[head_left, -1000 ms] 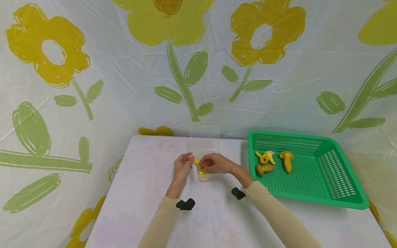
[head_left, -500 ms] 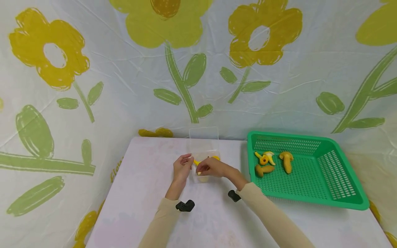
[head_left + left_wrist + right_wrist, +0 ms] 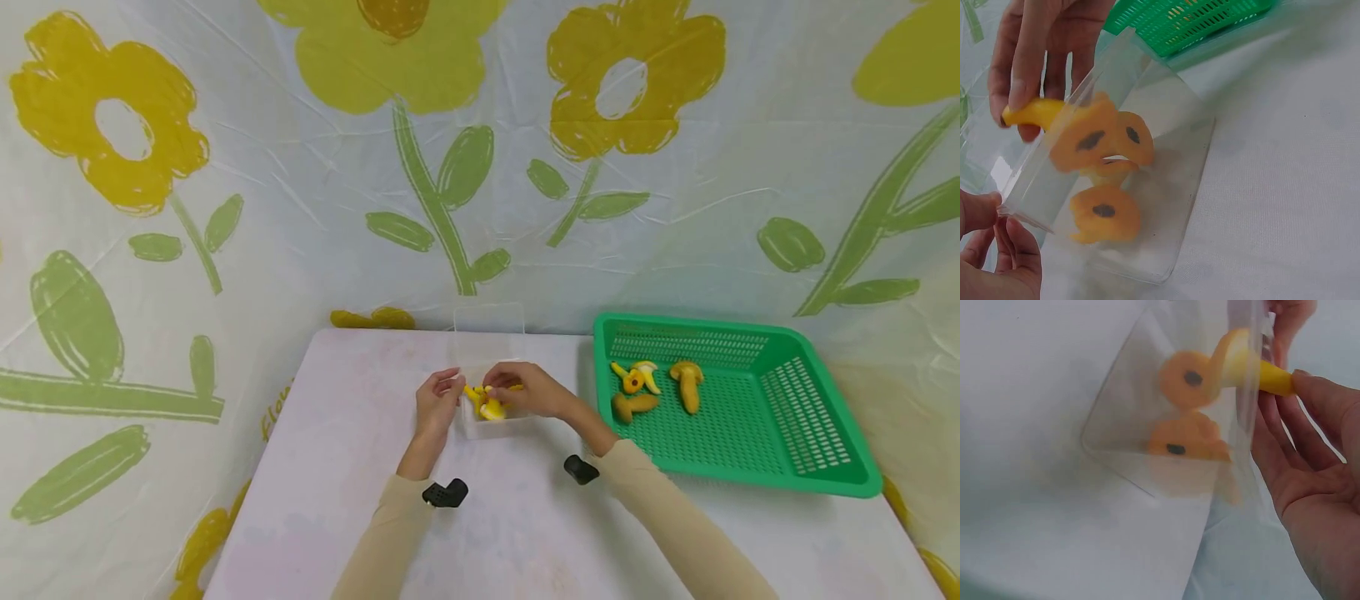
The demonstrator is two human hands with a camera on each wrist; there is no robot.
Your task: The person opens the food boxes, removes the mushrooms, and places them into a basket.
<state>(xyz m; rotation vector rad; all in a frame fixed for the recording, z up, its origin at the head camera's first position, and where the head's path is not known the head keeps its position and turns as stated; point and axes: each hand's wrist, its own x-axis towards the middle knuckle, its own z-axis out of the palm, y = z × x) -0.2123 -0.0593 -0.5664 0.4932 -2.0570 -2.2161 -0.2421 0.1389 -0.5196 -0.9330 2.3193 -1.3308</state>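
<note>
Right wrist: hand [image 3: 1319, 490] pinches toy [image 3: 1238, 367] at box rim [image 3: 1249, 422].

Box [image 3: 486, 430]: on our table [image 3: 322, 500], lid [image 3: 489, 323] standing behind it.
Left hand [image 3: 438, 402]: at the box's left edge.
Right hand [image 3: 528, 389]: over the box's right side.
Toy bananas [image 3: 492, 411]: in our box.
Basket [image 3: 742, 433]: right of the box.
Mushrooms [image 3: 687, 388]: 2 in the basket, toward its left.

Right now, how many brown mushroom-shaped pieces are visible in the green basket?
2 in the green basket: one brown mushroom near the left wall, the other brown mushroom to its right. No others show.
</note>
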